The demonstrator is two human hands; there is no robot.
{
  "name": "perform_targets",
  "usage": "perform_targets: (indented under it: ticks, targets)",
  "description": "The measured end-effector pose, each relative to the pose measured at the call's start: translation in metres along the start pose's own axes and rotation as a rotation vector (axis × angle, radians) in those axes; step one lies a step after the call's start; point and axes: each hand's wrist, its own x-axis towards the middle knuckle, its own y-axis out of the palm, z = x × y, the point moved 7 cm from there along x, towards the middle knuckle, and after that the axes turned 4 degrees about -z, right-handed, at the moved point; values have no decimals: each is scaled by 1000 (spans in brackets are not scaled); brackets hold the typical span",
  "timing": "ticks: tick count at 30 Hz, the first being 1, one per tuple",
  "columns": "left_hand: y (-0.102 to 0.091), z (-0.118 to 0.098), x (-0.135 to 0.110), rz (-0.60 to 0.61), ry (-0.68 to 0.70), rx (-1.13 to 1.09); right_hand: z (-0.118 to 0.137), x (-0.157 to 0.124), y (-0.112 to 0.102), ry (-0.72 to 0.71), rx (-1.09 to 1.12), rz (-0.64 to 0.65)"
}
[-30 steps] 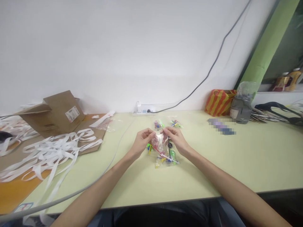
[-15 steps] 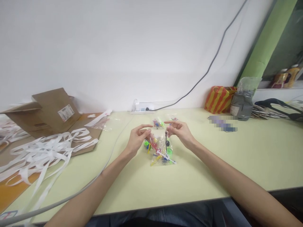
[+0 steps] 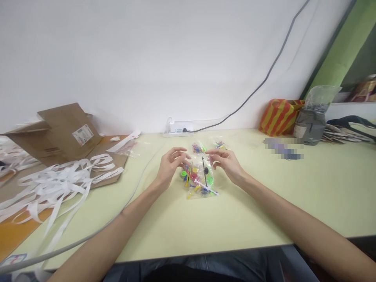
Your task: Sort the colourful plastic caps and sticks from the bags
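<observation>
My left hand (image 3: 172, 166) and right hand (image 3: 226, 164) stand apart, fingers curled, clamped on nothing, just above a clear plastic bag (image 3: 199, 192) of coloured parts lying on the table (image 3: 249, 223). The bag should handle light, soft and slippery; take hold at its film edge, clear of the stiff black rod (image 3: 204, 172).

Green, red, yellow plastic pieces (image 3: 194, 176)

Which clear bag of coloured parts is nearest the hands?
The big clear plastic bag with the black rod, under the left hand and right hand; the two smaller bags sit farther back.
</observation>
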Motion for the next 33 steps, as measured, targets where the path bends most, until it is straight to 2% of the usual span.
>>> perform_targets:
  ticks: [4, 9, 14, 19, 26, 30, 33]
  targets:
    - [9, 0, -4, 106, -31, 45, -9, -3, 4, 55, 105, -58]
    - [10, 7, -2, 88, -40, 45, -10, -6, 10, 89, 157, -62]
    - [9, 18, 0, 41, -107, -80, 0, -7, 7, -43, 109, -147]
    - [10, 25, -1, 21, -215, -227, 11, -11, 12, -150, 85, -138]
    - [10, 12, 1, 74, -107, -151, 38, -21, 12, -311, -155, -87]
    - [8, 10, 0, 3, -42, -25, 51, -26, 12, -442, -307, -65]
    - [10, 11, -2, 2, -38, 56, 53, -28, 16, -498, -364, -35]
